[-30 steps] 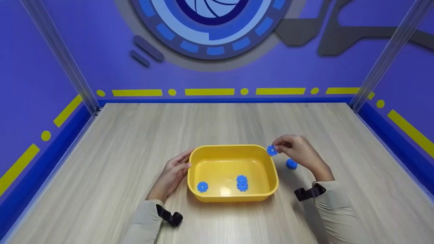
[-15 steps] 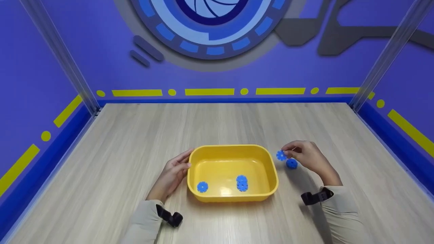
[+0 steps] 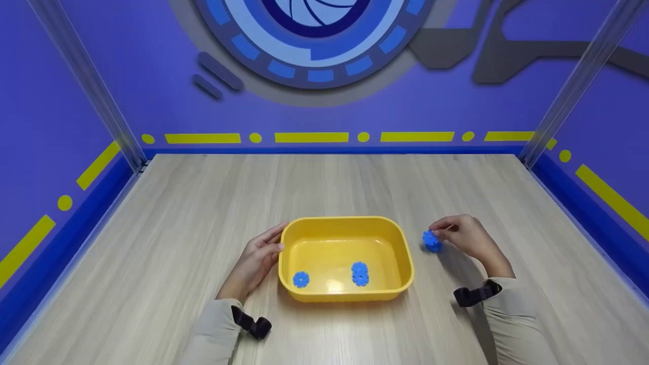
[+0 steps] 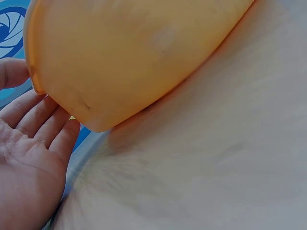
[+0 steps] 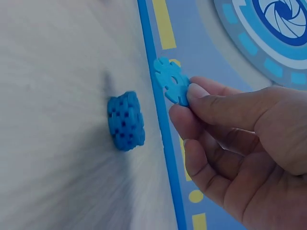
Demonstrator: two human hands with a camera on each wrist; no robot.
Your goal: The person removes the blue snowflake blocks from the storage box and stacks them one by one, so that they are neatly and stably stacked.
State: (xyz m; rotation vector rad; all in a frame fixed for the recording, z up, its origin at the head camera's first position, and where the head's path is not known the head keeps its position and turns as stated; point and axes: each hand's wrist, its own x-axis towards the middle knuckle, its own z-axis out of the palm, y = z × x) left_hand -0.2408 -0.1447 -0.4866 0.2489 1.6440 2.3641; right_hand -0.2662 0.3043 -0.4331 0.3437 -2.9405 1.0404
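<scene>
At the left end of the tray (image 3: 347, 297), the left hand (image 3: 257, 261) holds the edge, thumb at the rim and fingers against the outer wall. To the right of the tray, the right hand (image 3: 469, 237) pinches a blue disc (image 5: 171, 80) between thumb and forefinger; the disc is notched around its edge and has a central hole. The right wrist view shows the disc raised and apart from the stack (image 5: 126, 120), a blue block of similar notched pieces on the table (image 3: 213, 203). Inside the yellow tray, a single disc (image 3: 300, 279) lies near the front left corner, and a pair of discs (image 3: 360, 274) lies right of centre; whether the pair overlaps cannot be determined. Each wrist carries a black mount (image 3: 477, 295) at the sleeve (image 3: 512, 314). Behind the table stands a blue-purple wall (image 3: 152, 76) with yellow markings.
</scene>
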